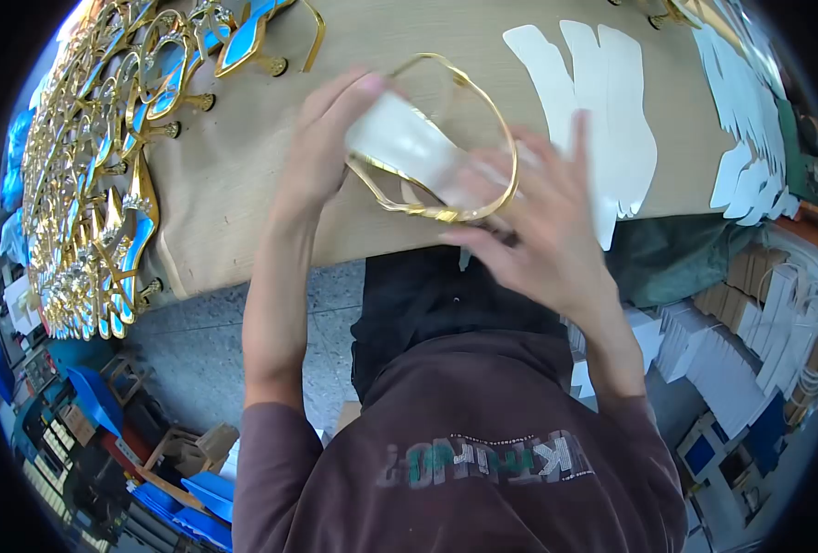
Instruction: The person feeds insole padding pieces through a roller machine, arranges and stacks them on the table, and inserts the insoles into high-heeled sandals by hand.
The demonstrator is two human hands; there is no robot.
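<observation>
A gold high-heeled sandal (383, 191) with a thin gold strap loop is held above the table in front of me. A glossy white insole (400, 138) lies along its footbed. My left hand (328, 134) is closed around one end of the sandal, thumb on the white insole. At the other end is my right hand (547, 221), its thumb below and some fingers over the insole. Motion blurs those fingers, and one finger sticks up. Past my right hand, several white insole pieces (612, 111) lie on the table.
Rows of gold sandals with blue footbeds (141, 230) crowd the left of the brown-covered table (234, 184). More pale insole pieces (750, 111) lie at the far right. Stacked white sheets or cartons (694, 341) stand below on the right, blue plastic items (95, 396) on the lower left.
</observation>
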